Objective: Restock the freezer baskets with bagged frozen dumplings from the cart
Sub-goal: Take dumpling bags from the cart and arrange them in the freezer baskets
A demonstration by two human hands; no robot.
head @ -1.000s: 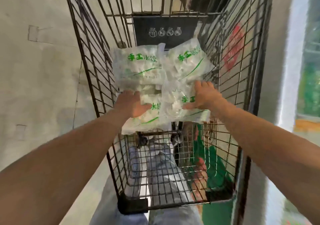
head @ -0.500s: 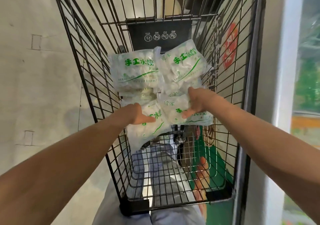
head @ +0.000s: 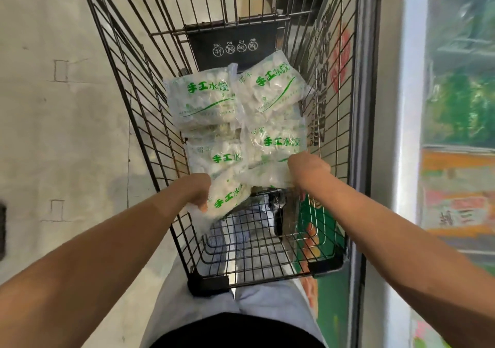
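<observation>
Bagged frozen dumplings, clear plastic with green print, piled in the wire cart toward its far end. Nearest bag tilted and lifted off the pile's front left edge, pinched in the grip of the left hand, fingers curled closed around its left side. Front right bag gripped at its near right corner by the right hand, fingers wrapped under it. Behind these, a left middle bag and a right middle bag, then two rear bags side by side, leaning against a black panel with white icons. Bare wire floor of the cart in front of the pile. Pale floor left of the cart; glass freezer door close on the right.
</observation>
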